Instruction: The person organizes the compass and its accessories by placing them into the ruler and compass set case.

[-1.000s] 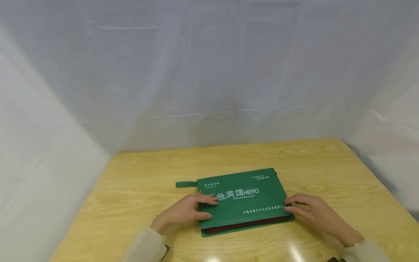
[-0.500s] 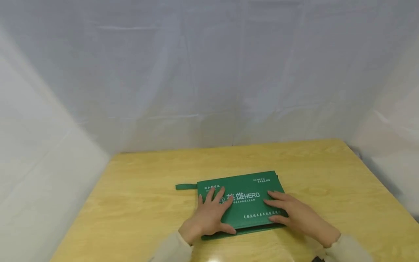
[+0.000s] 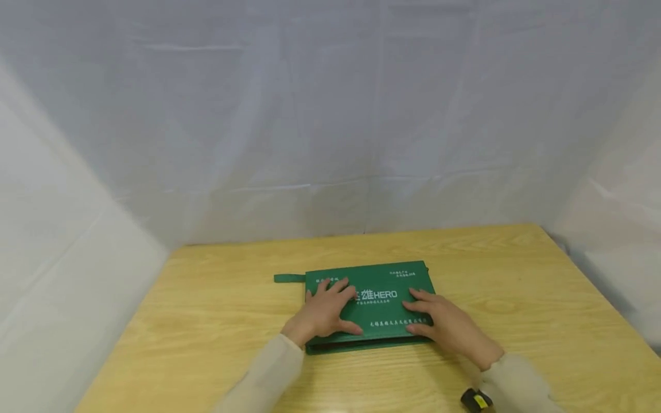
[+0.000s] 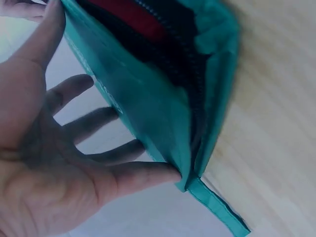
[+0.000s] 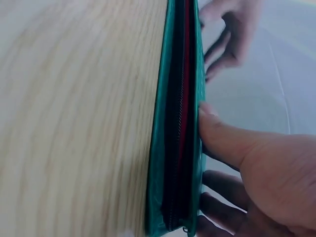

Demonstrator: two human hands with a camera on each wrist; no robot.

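Note:
A green zip case [image 3: 384, 312] with white "HERO" lettering lies flat on the wooden table. Its zip is undone along the near side, and the wrist views show dark zip teeth and a red inside through the gap. Spread over the left part of the cover, my left hand [image 3: 322, 310] touches it with its fingertips, thumb by the near edge. My right hand [image 3: 444, 321] rests its fingertips on the right part of the cover. A green strap [image 3: 289, 278] sticks out from the case's far left corner.
The pale wooden table [image 3: 217, 321] extends around the case on all sides. White sheeting [image 3: 330, 143] hangs behind the table and along both sides. A black band with a yellow mark [image 3: 476, 400] is at the right sleeve.
Both hands have moved inward from the case's side edges onto its cover, the left one spreading its fingers. The case has slid slightly away and to the left.

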